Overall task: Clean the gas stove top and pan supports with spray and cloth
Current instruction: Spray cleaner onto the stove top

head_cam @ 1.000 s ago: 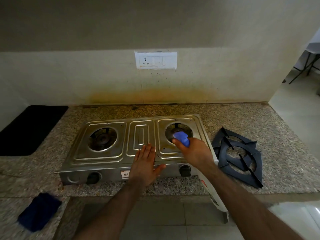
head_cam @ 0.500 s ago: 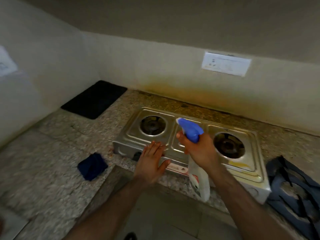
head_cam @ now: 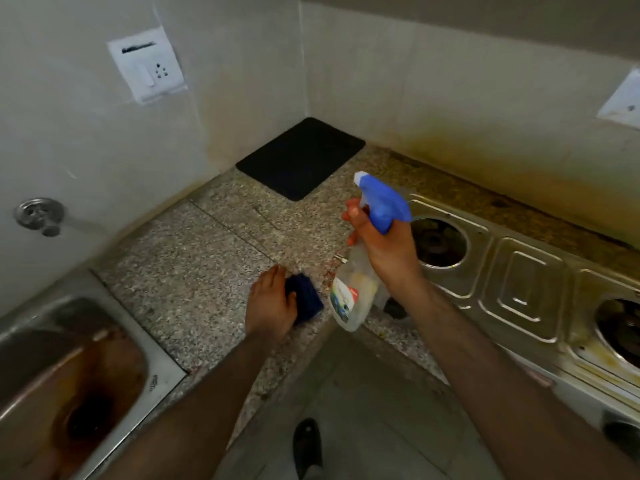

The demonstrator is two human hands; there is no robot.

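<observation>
Cloth point(head_cam: 304, 303), a small dark-blue folded pad, lies on the speckled granite counter point(head_cam: 194, 271) near its front edge, left of the stove. The left hand point(head_cam: 272, 308) rests on it, fingers together and curling at its edge. To lift it cleanly, I would close the fingers under the fold and take the whole pad. Just beyond, the right hand point(head_cam: 384, 251) grips the translucent spray bottle point(head_cam: 353, 292) by its neck, fingers wrapped below the blue trigger head. The dented steel stove point(head_cam: 519, 289), greasy and bare of supports, sits farther right.
</observation>
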